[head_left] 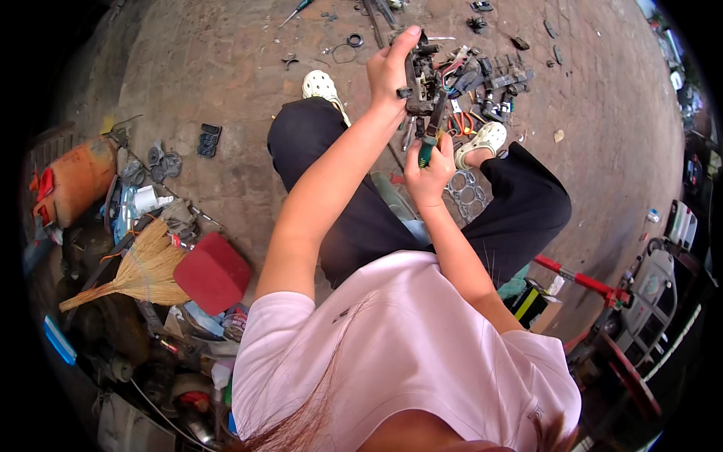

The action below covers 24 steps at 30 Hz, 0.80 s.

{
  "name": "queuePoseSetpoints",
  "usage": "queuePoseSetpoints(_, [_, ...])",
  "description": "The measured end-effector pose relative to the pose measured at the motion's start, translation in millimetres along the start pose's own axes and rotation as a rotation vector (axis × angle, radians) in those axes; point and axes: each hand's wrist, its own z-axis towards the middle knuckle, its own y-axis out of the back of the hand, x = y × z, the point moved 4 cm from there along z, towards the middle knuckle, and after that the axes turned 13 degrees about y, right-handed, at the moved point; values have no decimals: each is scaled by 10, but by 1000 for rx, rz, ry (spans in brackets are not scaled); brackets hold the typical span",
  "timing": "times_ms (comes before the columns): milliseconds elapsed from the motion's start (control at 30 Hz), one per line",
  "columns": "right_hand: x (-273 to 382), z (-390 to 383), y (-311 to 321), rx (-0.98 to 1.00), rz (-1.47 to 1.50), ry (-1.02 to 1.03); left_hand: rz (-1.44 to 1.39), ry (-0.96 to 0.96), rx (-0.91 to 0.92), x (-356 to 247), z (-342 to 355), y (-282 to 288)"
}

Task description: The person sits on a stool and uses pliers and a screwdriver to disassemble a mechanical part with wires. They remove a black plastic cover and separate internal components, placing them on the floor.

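My left hand (386, 74) is closed around the side of a dark, dirty mechanical part (424, 81) with small metal pieces and wires on it. The thumb points up along its far end. Just below, my right hand (429, 175) grips a green-handled tool (427, 153). The tool's dark front end points up against the part, and where exactly it touches is hard to make out. Behind the held part, loose black pieces and wires (471, 75) are heaped on the ground. Orange-handled pliers (456, 119) lie beside that heap.
A green-handled screwdriver (297, 11) and a black ring (355, 39) lie on the brick floor. A metal gasket (467, 194) is between my feet. To the left are an orange tank (81, 181), a straw broom (143, 264) and a red container (213, 273). A red jack (580, 279) stands right.
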Motion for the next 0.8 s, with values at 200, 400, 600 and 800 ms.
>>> queuePoseSetpoints(200, [-46,-33,124,73,617,-380,74,-159,26,-50,16,-83])
queuePoseSetpoints(400, [-46,-121,129,44,855,-606,18,-228,133,-76,-71,-202])
queuePoseSetpoints(600, [-70,158,469,371,697,-515,431,-586,221,-346,-46,-96])
queuePoseSetpoints(800, [40,199,797,620,762,-693,750,-720,358,-475,-238,-222])
